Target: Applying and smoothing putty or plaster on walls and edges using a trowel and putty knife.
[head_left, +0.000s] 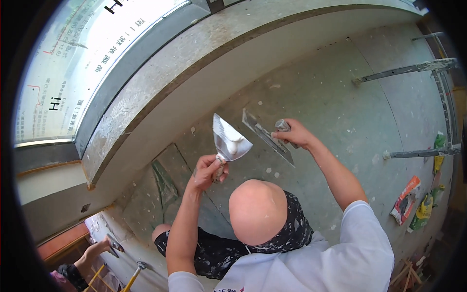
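Observation:
My left hand [205, 173] grips the handle of a wide putty knife [243, 147], its blade tilted upward. White putty [224, 132] lies on that blade. To its right, my right hand [296, 134] is closed round the grip of a flat rectangular plastering trowel [266, 136]. The trowel's long metal blade slants down to the right, a short gap away from the putty knife. Both tools are held in the air above the floor, in front of my bent bare knee [258, 209].
A speckled ledge [160, 80] curves above a low white wall [194, 104], beside a film-covered window [73, 63]. Metal stand legs [408, 72] reach in from the right. Several crumpled bags [406, 199] lie on the greenish floor [350, 131]. Another person's limb [95, 250] shows at lower left.

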Available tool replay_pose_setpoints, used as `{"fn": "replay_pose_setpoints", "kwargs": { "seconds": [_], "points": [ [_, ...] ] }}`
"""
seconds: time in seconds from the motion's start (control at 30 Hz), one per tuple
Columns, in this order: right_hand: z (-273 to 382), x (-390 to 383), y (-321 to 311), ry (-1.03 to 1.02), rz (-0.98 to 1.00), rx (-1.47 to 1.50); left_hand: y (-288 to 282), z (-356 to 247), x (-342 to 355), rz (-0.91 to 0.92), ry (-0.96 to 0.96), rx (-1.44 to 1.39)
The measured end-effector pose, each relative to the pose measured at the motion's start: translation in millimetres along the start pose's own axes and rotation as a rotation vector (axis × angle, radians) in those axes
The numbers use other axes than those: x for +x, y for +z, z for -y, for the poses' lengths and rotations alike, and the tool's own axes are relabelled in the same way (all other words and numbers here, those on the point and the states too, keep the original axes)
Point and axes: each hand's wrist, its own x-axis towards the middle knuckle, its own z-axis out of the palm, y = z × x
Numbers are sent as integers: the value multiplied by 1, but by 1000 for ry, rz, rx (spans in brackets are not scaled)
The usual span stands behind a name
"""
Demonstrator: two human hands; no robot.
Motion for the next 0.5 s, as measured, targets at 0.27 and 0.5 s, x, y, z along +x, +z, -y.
{"fn": "replay_pose_setpoints", "kwargs": {
  "seconds": [0.27,0.5],
  "points": [
    [-12,-36,-12,-24,-62,19,-16,5,-2,-399,46,109],
    [42,-35,64,-489,118,-702,9,16,28,-526,309,567]
  ]
}}
